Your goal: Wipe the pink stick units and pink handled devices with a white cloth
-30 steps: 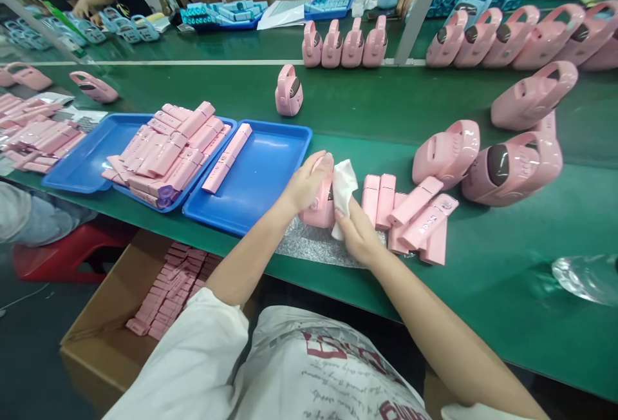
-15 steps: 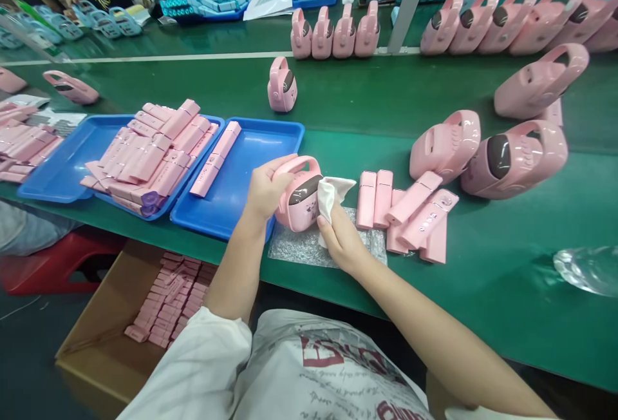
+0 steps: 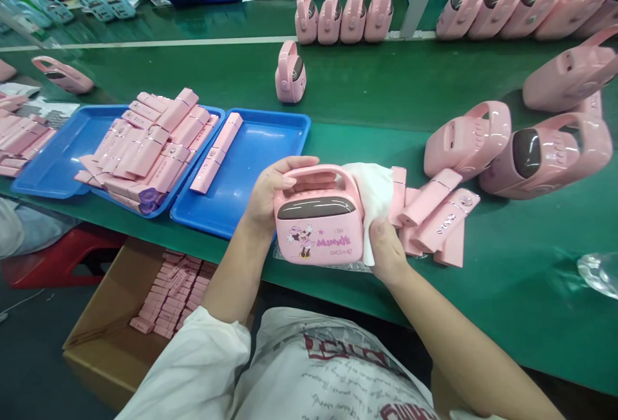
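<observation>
A pink handled device [image 3: 319, 230] with a dark glossy strip and a printed cartoon figure faces me, upright above the table's front edge. My left hand [image 3: 268, 194] grips its left side, with fingers behind the handle's end. At its right side my right hand [image 3: 387, 252] holds a white cloth [image 3: 374, 191] against the casing. Under the device, a sheet of bubble wrap [image 3: 355, 267] shows in part. Pink rectangular pieces [image 3: 441, 223] lie in a loose pile just right of my right hand.
Blue trays [image 3: 284, 125] stand at the left, one heaped with pink pieces [image 3: 149, 149]. More pink devices [image 3: 468, 140] stand at right and along the back. A clear object [image 3: 599, 272] lies far right. Below the table edge is a cardboard box [image 3: 96, 362] of pink pieces.
The pink device has turned from a side angle to show its printed front. My right hand and the cloth have moved right, to its right side. The view has shifted slightly.
</observation>
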The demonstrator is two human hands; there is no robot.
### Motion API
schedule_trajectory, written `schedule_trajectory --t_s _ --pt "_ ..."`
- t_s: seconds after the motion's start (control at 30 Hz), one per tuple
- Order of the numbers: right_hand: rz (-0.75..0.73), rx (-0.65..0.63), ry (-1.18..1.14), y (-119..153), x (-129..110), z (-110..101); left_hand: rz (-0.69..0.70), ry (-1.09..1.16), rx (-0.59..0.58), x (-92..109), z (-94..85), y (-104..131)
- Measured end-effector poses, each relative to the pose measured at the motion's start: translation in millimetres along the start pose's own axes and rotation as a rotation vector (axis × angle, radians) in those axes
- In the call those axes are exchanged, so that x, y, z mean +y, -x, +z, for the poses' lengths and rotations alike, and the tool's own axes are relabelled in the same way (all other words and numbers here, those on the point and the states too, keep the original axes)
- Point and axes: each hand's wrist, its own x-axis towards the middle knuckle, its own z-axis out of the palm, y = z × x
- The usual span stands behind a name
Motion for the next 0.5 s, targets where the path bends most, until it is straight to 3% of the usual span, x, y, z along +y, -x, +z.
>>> schedule_trajectory --t_s 0.1,0.17,0.37,0.5 --pt "0.0 0.029 -0.097 0 -7 1 -0.133 0.052 -0.024 -9 6.8 -4" --pt "0.033 0.07 -0.134 -1 -12 0 -0.185 0.103 0.023 -12 12.5 -6" --pt "0.012 0.168 0.006 -4 -3 -8 -0.196 0.304 0.34 -12 21.2 -13" --pt "-0.152 0.216 0.27 -3 2 -6 -0.182 0.358 0.518 -18 18.4 -21"
